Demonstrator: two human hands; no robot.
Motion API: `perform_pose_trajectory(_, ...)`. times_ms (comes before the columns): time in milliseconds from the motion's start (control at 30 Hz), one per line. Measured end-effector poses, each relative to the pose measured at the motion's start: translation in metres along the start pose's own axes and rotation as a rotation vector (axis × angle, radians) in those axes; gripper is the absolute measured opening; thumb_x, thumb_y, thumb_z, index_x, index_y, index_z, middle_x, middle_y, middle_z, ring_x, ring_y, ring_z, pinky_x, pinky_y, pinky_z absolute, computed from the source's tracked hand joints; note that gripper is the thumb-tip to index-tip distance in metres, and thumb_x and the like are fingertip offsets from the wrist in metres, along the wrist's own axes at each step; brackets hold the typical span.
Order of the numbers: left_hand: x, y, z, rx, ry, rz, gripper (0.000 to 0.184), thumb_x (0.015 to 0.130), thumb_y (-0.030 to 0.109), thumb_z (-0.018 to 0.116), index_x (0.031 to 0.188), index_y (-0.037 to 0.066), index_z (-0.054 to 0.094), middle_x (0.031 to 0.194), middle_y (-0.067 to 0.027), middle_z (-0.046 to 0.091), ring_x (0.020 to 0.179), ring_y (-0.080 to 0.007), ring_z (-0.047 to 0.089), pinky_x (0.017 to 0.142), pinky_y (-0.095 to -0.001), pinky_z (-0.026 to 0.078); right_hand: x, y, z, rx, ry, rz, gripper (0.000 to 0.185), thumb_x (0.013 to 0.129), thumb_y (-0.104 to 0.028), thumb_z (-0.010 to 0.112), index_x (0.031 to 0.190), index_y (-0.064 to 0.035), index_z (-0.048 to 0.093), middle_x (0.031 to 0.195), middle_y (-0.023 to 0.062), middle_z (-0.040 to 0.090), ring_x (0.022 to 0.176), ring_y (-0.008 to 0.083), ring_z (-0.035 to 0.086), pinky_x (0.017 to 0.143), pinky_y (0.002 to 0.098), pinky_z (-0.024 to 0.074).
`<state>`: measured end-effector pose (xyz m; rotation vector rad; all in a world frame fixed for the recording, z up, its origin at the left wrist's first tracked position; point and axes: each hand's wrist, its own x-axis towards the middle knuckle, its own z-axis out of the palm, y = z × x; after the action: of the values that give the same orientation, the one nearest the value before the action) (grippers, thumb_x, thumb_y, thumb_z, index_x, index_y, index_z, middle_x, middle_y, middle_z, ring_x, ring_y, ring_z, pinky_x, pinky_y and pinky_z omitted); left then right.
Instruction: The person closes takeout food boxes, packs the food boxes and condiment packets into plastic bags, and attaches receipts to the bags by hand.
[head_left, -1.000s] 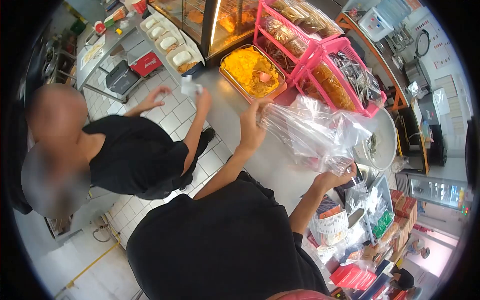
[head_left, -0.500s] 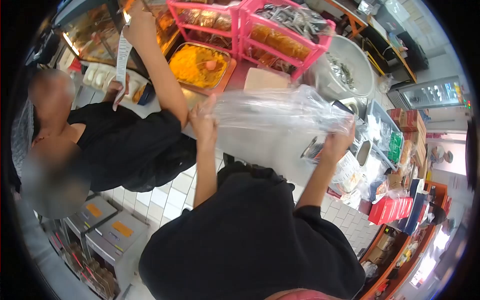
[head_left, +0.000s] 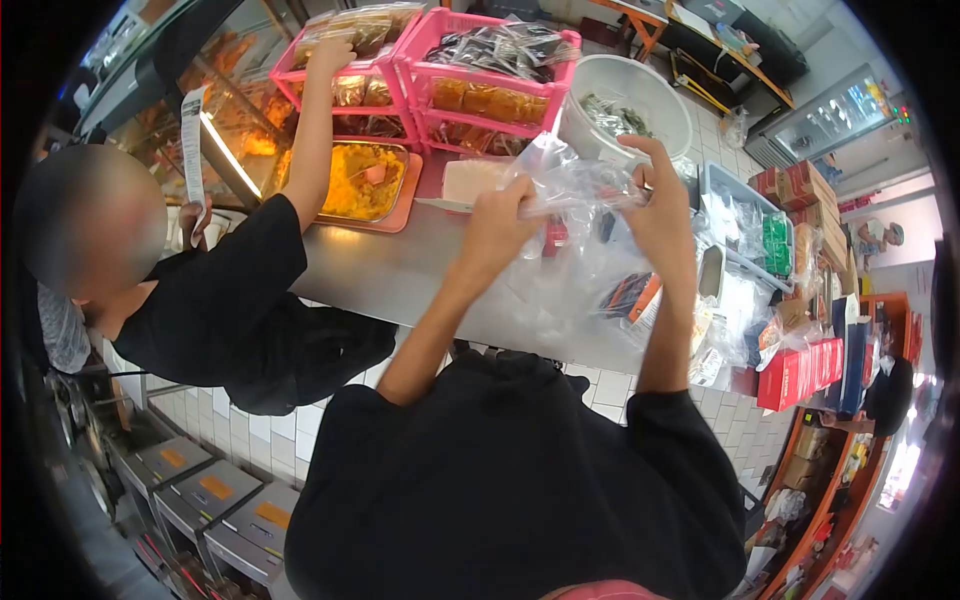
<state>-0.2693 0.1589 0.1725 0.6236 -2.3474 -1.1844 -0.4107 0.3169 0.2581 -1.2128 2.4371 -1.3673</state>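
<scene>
A clear plastic bag (head_left: 560,185) hangs between my two hands above the metal counter (head_left: 400,275). My left hand (head_left: 500,220) is closed on the bag's left side. On the other side, my right hand (head_left: 658,205) has its fingers curled around the bag's gathered part, with the index finger raised. The bag's lower part spreads down over the counter. Just behind my left hand lies a pale flat box (head_left: 470,182). Farther left stands a tray of yellow food (head_left: 362,182) with a pink scoop in it.
At the left a co-worker (head_left: 220,300) holds a paper strip and reaches over the pink baskets (head_left: 490,85). A large white tub (head_left: 630,110) stands behind my right hand. Blue-grey crates (head_left: 745,220) and red boxes (head_left: 800,372) are at the right.
The bag, stretched wide between my hands before, is now bunched up, and my hands are closer together and raised. The co-worker's arm has moved to the pink baskets. The view has shifted.
</scene>
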Motion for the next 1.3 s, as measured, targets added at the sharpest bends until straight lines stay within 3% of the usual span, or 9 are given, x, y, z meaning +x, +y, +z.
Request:
perform_pose_trajectory(200, -0.033, -0.020, -0.063, -0.027, 0.581, 0.352, 0.024, 0.089, 0.005, 0.051, 0.111, -0.001, 0.057, 0.106, -0.0136, 0.063, 0.088, -0.0250, 0.059, 0.081, -0.0383, 0.049, -0.029, 0.040, -0.074, -0.254, 0.789, -0.346, 0.039, 0.080, -0.002, 0.056, 0.117, -0.0004, 0.063, 0.095, 0.0107, 0.065, 0.089, 0.0258, 0.063, 0.080, 0.0387, 0.0509)
perform_pose_trajectory(333, -0.118, -0.095, -0.012, 0.105, 0.440, 0.089, 0.036, 0.093, 0.007, 0.064, 0.128, -0.002, 0.062, 0.105, -0.0091, 0.065, 0.067, -0.0162, 0.051, 0.071, -0.0317, 0.048, -0.125, 0.102, -0.001, -0.378, 0.058, -0.061, 0.040, 0.084, 0.004, 0.064, 0.123, -0.0010, 0.064, 0.095, 0.0108, 0.066, 0.083, 0.0191, 0.061, 0.074, 0.0359, 0.0503)
perform_pose_trajectory(400, -0.153, -0.081, -0.013, -0.164, 0.552, -0.281, 0.027, 0.092, 0.004, 0.065, 0.117, -0.004, 0.066, 0.074, -0.0015, 0.059, 0.064, -0.0114, 0.041, 0.063, -0.0274, 0.042, -0.158, 0.093, 0.027, -0.035, 0.275, 0.185, 0.041, 0.081, 0.007, 0.060, 0.120, -0.0015, 0.065, 0.098, 0.0092, 0.069, 0.082, 0.0151, 0.060, 0.074, 0.0340, 0.0486)
perform_pose_trajectory(500, -0.199, -0.062, -0.033, -0.254, 0.428, -0.461, 0.022, 0.094, 0.009, 0.064, 0.111, -0.003, 0.069, 0.087, -0.0031, 0.067, 0.072, -0.0107, 0.051, 0.074, -0.0255, 0.046, -0.198, 0.085, 0.036, 0.186, 0.075, 0.612, 0.039, 0.080, 0.008, 0.055, 0.117, -0.0005, 0.067, 0.099, 0.0063, 0.071, 0.084, 0.0101, 0.058, 0.079, 0.0286, 0.0469)
perform_pose_trajectory(733, -0.271, -0.179, -0.087, -1.249, -0.578, -0.424, 0.029, 0.080, 0.018, 0.074, 0.094, -0.007, 0.068, 0.079, -0.0088, 0.068, 0.067, -0.0152, 0.063, 0.059, -0.0279, 0.048, -0.188, 0.152, -0.015, 1.029, -1.009, 0.160, 0.014, 0.092, -0.007, 0.059, 0.103, -0.0007, 0.064, 0.091, 0.0021, 0.064, 0.087, 0.0148, 0.060, 0.078, 0.0261, 0.0473)
perform_pose_trajectory(933, -0.205, -0.142, -0.090, -1.097, 0.036, -0.416, 0.041, 0.080, 0.035, 0.081, 0.093, -0.001, 0.065, 0.073, -0.0020, 0.060, 0.060, -0.0108, 0.055, 0.056, -0.0263, 0.045, -0.189, 0.128, 0.000, 0.954, -0.183, 1.070, 0.033, 0.098, -0.022, 0.064, 0.125, -0.0041, 0.058, 0.104, 0.0047, 0.063, 0.095, 0.0130, 0.061, 0.078, 0.0267, 0.0507)
perform_pose_trajectory(1133, -0.173, -0.150, -0.016, 0.024, -0.014, -0.361, 0.040, 0.102, 0.043, 0.057, 0.101, 0.003, 0.062, 0.062, 0.0025, 0.053, 0.052, -0.0080, 0.045, 0.050, -0.0243, 0.040, -0.139, 0.065, 0.034, -0.086, -0.109, 0.100, 0.028, 0.095, -0.017, 0.066, 0.120, -0.0037, 0.063, 0.117, 0.0120, 0.065, 0.104, 0.0225, 0.063, 0.087, 0.0341, 0.0502)
perform_pose_trajectory(1200, -0.163, -0.150, -0.004, -0.350, -0.215, -0.641, 0.038, 0.104, 0.041, 0.052, 0.098, 0.005, 0.061, 0.058, 0.0045, 0.050, 0.046, -0.0064, 0.040, 0.044, -0.0233, 0.035, -0.122, 0.051, 0.051, -0.152, -0.145, -0.249, 0.026, 0.091, -0.014, 0.069, 0.114, -0.0034, 0.066, 0.118, 0.0145, 0.065, 0.105, 0.0270, 0.063, 0.090, 0.0362, 0.0497)
perform_pose_trajectory(1300, -0.143, -0.130, -0.007, -0.936, -0.402, -0.969, 0.038, 0.105, 0.041, 0.051, 0.092, 0.007, 0.060, 0.055, 0.0054, 0.047, 0.040, -0.0045, 0.034, 0.037, -0.0223, 0.028, -0.123, 0.091, 0.144, 0.438, -0.978, 0.135, 0.028, 0.082, -0.007, 0.073, 0.108, 0.0001, 0.068, 0.125, 0.0144, 0.065, 0.120, 0.0298, 0.059, 0.101, 0.0379, 0.0446)
